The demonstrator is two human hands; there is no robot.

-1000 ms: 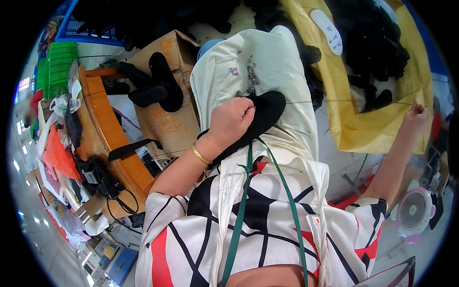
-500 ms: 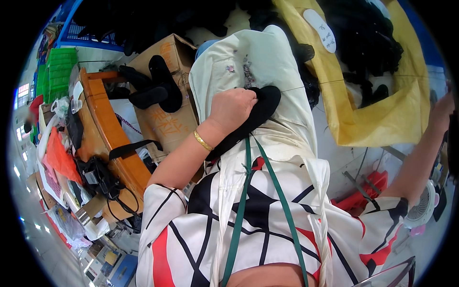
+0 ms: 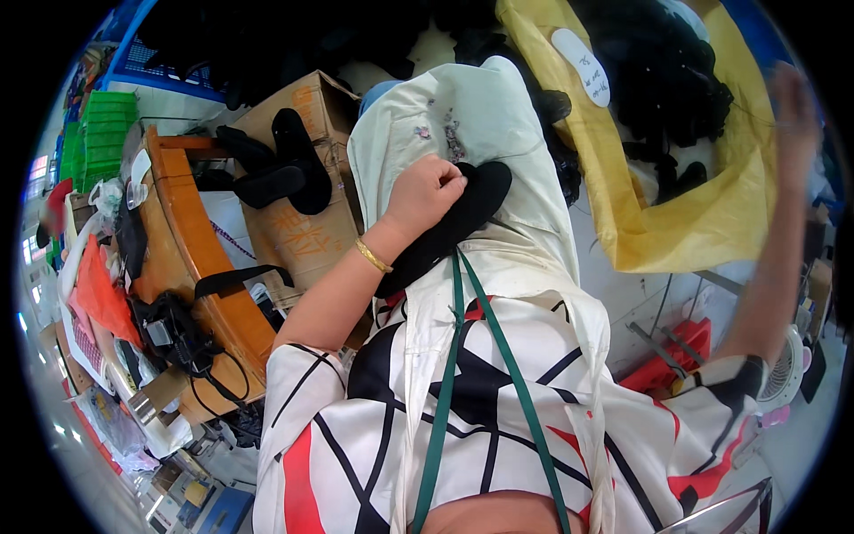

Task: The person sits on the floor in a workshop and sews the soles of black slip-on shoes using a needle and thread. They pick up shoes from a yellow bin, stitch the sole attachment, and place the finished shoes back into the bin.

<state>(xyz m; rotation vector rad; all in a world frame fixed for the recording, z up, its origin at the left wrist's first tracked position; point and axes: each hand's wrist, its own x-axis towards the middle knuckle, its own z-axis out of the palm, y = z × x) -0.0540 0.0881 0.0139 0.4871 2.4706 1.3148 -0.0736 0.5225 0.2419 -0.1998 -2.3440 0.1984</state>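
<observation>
A worker's left hand (image 3: pixel 425 198) clamps a black shoe (image 3: pixel 485 191), which extends beneath and right of its grip over a pale apron (image 3: pixel 534 209); the blurred right hand's (image 3: pixel 794 111) grip is unclear.

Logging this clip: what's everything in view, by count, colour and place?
shoe piece: 1, black, centre
apron: 1, cream, centre, beneath that piece
cardboard box: 1, brown, left of centre
footwear pieces: about 3, black, on or against the box
wooden furniture: 1, orange-brown, left
crate: 1, blue, upper left
stacked crates: count unclear, green, far left
sack: 1, yellow, upper right
sole-shaped card: 1, white, at the sack's edge
dark items: many, black, in the sack
fan: 1, white and pink, lower right
clutter: many, mixed, left
left hand: 1, bare, closed on the shoe piece
right hand: 1, bare, raised, right, blurred
</observation>
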